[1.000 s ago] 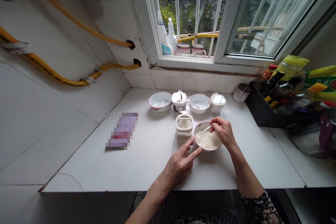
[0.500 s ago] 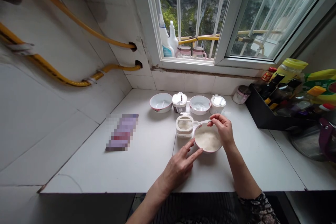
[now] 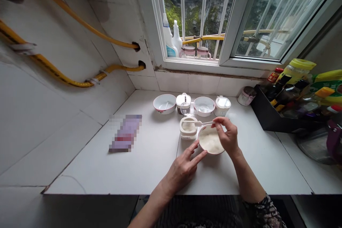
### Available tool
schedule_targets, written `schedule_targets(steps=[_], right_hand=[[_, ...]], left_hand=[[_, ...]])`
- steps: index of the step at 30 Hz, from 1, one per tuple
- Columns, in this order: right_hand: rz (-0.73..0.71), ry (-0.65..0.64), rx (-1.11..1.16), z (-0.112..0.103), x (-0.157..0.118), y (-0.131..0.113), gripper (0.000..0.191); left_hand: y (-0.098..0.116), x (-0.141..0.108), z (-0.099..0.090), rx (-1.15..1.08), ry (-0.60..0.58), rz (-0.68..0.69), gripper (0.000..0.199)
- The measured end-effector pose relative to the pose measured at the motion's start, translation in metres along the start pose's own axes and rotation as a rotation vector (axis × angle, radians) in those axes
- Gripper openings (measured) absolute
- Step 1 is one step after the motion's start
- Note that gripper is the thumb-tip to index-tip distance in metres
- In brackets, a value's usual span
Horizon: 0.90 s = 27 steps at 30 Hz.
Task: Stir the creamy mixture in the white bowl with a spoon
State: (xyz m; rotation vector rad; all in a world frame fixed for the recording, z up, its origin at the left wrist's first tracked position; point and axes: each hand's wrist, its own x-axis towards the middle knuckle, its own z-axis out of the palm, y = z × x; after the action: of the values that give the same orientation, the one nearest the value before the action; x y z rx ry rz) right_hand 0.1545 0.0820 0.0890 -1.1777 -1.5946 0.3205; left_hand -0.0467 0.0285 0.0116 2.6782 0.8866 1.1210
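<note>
My right hand (image 3: 227,136) pinches the handle of a small white spoon (image 3: 198,123) between thumb and fingers. The spoon's head is over the right rim of an open, squarish cream jar (image 3: 188,133) with pale contents. Just below the right hand is a round bowl (image 3: 203,152) with a pink rim, filled with a pale, fine powder (image 3: 212,140). My left hand (image 3: 184,165) lies low at the bowl's left front, its fingers spread and two fingertips touching the bowl's side. Part of the bowl's right rim is hidden behind my right hand.
Along the back stand two white bowls (image 3: 165,108) (image 3: 204,108) and lidded seasoning jars (image 3: 183,100) (image 3: 222,105). A dark caddy of bottles (image 3: 263,117) is at the right, beside a glass pot lid (image 3: 312,146). A pixelated purple packet (image 3: 127,133) lies left.
The spoon has shifted slightly, its head now a little higher and further left over the jar's rim. My left hand stays against the bowl.
</note>
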Motion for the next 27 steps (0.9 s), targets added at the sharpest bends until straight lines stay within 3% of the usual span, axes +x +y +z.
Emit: schedule_targets(steps=[2, 5, 11, 16, 23, 27], right_hand=[[0.084, 0.034, 0.0, -0.01, 0.001, 0.006, 0.013], [0.072, -0.021, -0.156, -0.019, 0.002, 0.019, 0.013], [0.006, -0.151, -0.258, -0.008, 0.001, 0.028, 0.018], [0.138, -0.179, -0.171, -0.003, -0.001, 0.022, 0.017], [0.507, -0.104, 0.216, -0.014, 0.006, 0.018, 0.012], [0.569, -0.063, 0.331, -0.016, 0.009, 0.018, 0.011]], left_hand=[[0.0, 0.0, 0.0, -0.007, -0.01, -0.002, 0.071], [0.0, -0.001, -0.001, -0.014, -0.004, -0.001, 0.071], [0.001, -0.001, -0.001, -0.009, -0.008, -0.006, 0.07], [0.001, 0.0, -0.001, -0.016, 0.014, 0.003, 0.069], [0.002, 0.001, -0.002, -0.016, 0.022, 0.005, 0.067], [0.001, 0.001, -0.001, -0.007, 0.021, 0.009, 0.065]])
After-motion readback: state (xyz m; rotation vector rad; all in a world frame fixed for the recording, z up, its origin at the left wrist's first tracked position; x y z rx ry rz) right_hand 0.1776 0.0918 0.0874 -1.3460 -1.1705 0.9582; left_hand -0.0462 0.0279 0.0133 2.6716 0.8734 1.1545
